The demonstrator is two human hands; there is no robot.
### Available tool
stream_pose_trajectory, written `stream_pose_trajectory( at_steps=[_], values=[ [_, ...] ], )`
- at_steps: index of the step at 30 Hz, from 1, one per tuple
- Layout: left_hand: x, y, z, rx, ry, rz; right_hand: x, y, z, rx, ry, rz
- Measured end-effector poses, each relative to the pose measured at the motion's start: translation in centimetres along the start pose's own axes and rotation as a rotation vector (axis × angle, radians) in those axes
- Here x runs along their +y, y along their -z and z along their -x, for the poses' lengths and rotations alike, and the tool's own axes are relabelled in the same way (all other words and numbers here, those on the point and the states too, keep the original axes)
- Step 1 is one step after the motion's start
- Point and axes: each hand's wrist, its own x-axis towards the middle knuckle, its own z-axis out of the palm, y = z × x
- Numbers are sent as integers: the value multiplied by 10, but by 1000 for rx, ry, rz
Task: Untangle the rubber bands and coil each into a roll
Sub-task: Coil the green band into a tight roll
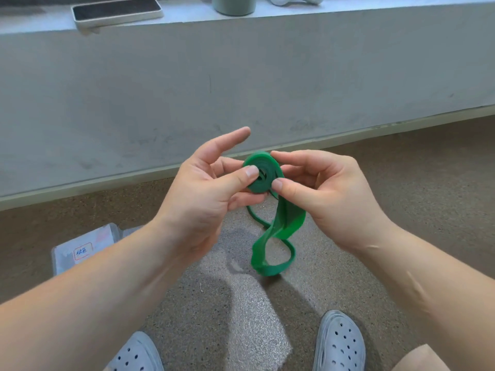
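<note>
A flat green rubber band is partly wound into a tight coil held in mid-air between both hands. My left hand pinches the coil's left side with the thumb on its face, the index finger sticking out straight. My right hand grips the coil's right side between thumb and fingers. The loose remainder of the band hangs below the coil in a twisted loop above the floor.
A clear plastic bag with a white label lies on the speckled floor at the left. Two grey perforated shoes show at the bottom. A grey ledge ahead carries a flat tray and a cup.
</note>
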Motion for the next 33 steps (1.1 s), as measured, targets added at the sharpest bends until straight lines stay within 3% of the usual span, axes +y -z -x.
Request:
stream_pose_trajectory(
  at_steps=[6,15,33],
  values=[
    [-13,-10,12,55,54,96,5,-19,9,65,-77,-233],
    [12,21,-2,-154,201,-361,-8,0,0,-141,-159,64],
    [6,22,30,-35,88,-38,-3,-15,25,-82,9,115]
  ],
)
